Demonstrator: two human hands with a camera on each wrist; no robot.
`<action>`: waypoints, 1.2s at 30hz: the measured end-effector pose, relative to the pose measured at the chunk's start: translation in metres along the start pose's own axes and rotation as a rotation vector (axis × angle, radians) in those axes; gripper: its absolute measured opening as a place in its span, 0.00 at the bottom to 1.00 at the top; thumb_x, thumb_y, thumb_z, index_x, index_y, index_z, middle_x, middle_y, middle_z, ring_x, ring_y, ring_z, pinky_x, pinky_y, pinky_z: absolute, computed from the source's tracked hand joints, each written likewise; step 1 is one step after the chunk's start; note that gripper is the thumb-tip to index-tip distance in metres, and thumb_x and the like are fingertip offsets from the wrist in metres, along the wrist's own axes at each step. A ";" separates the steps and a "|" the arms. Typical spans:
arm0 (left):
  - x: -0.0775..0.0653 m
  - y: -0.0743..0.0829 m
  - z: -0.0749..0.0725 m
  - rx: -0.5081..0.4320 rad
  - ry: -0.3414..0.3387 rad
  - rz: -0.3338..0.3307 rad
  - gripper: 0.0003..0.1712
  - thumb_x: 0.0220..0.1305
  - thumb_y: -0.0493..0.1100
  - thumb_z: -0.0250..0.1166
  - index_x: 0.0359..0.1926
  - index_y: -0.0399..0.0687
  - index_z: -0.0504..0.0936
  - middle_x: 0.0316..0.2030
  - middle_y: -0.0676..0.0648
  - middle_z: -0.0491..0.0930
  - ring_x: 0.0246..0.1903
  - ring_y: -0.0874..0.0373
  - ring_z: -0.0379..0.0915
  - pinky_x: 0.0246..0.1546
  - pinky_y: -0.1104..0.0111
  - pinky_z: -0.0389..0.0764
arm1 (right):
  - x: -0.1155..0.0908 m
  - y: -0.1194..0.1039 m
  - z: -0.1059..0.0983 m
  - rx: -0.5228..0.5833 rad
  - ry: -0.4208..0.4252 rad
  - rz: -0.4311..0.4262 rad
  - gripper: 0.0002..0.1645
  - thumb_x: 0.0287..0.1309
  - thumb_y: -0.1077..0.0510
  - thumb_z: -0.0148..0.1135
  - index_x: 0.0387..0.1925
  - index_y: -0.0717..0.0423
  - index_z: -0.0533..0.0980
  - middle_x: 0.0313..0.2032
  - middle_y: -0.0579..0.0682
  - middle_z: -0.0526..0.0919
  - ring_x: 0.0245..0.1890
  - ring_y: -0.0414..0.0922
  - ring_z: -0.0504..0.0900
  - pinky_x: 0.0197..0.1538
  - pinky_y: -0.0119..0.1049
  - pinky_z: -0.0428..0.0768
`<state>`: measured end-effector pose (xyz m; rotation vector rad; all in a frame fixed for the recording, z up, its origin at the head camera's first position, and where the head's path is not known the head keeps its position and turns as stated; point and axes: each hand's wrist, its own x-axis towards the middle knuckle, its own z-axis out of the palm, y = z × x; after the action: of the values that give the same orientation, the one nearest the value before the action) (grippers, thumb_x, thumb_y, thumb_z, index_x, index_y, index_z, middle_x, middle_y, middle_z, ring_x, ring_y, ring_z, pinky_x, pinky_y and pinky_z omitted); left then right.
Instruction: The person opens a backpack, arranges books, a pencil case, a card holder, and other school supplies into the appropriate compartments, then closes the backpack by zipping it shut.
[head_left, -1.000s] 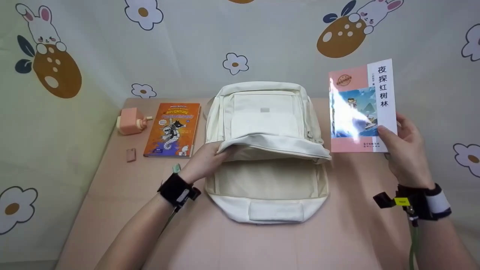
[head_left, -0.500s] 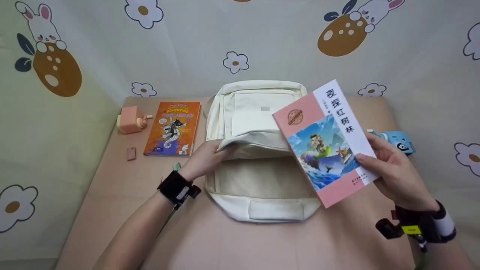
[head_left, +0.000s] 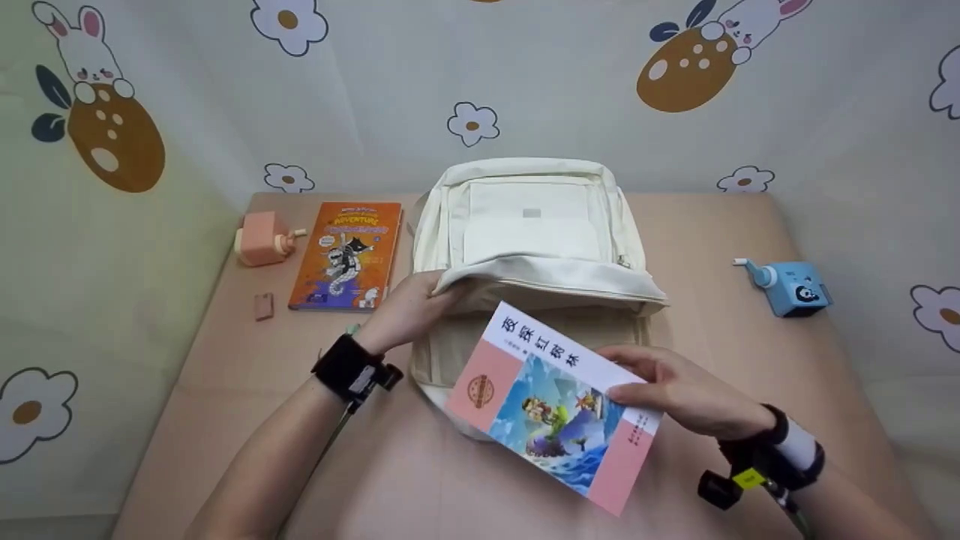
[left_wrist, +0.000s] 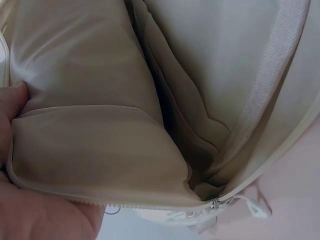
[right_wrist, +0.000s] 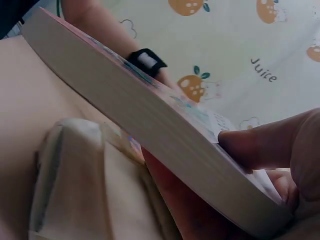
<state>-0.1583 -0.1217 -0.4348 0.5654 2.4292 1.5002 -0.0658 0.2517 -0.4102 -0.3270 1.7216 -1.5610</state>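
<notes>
A cream backpack [head_left: 531,232] lies on the table with its main compartment unzipped. My left hand [head_left: 409,311] grips the edge of the raised flap; the left wrist view shows its thumb on the inner lining [left_wrist: 85,65], above the zipper teeth. In my right hand [head_left: 675,386] is a pink and white paperback book [head_left: 555,412], pinched along its white side with the thumb on the cover. Tilted, the book overlaps the lower part of the backpack's opening. Its page edges [right_wrist: 150,120] face the right wrist camera.
An orange book [head_left: 346,255] lies left of the backpack, beside a pink crank pencil sharpener [head_left: 262,240] and a small pink eraser-like block [head_left: 263,307]. At the right is a blue crank sharpener [head_left: 795,289]. A patterned curtain [head_left: 375,97] hangs behind the table.
My right hand has carried the paperback from the right side leftward and down over the backpack's opening, turning it counterclockwise. The blue sharpener has come into view. My left hand still holds the flap.
</notes>
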 end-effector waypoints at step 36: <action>0.000 0.019 -0.011 0.092 0.035 -0.014 0.21 0.75 0.54 0.61 0.60 0.51 0.84 0.59 0.49 0.82 0.60 0.55 0.76 0.64 0.56 0.72 | 0.034 0.040 -0.022 0.516 0.045 0.085 0.39 0.76 0.63 0.52 0.79 0.65 0.47 0.62 0.63 0.78 0.58 0.57 0.82 0.60 0.49 0.78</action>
<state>-0.1588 -0.1234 -0.4128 0.5433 2.5342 1.4099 -0.0912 0.2544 -0.4611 0.0420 1.2822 -1.8860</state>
